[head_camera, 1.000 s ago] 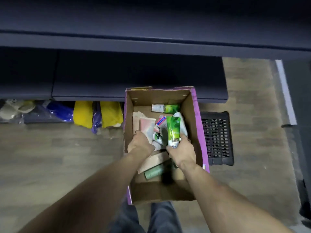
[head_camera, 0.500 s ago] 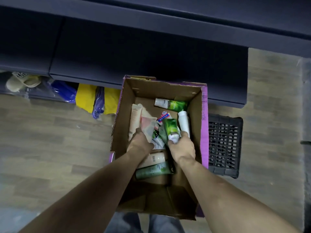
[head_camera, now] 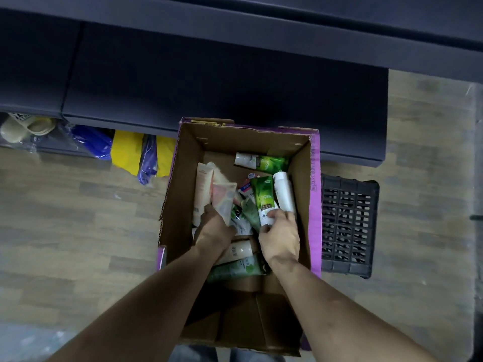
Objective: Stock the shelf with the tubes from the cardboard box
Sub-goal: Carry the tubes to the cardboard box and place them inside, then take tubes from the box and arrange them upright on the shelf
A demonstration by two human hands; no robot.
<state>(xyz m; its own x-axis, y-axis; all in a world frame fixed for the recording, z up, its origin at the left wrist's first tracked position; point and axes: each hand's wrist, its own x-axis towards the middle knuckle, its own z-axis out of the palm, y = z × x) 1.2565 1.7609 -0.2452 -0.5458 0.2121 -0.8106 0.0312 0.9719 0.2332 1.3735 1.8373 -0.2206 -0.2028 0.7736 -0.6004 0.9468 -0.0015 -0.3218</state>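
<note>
Since the earlier frame the view has tilted down; both hands remain inside the cardboard box (head_camera: 315, 194). The left hand (head_camera: 214, 227) grips a pale pink tube (head_camera: 223, 197); the right hand (head_camera: 281, 231) pinches a green tube (head_camera: 265, 198) near its cap, likely gathering one per hand for one trip. More tubes lie loose beneath. The dark shelf (head_camera: 222, 82) stands just beyond; a black crate (head_camera: 347, 228) sits beside the box.

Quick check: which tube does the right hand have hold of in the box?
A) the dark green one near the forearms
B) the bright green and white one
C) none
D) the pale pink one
B: the right hand grips the white end of the bright green and white tube inside the cardboard box.
</note>
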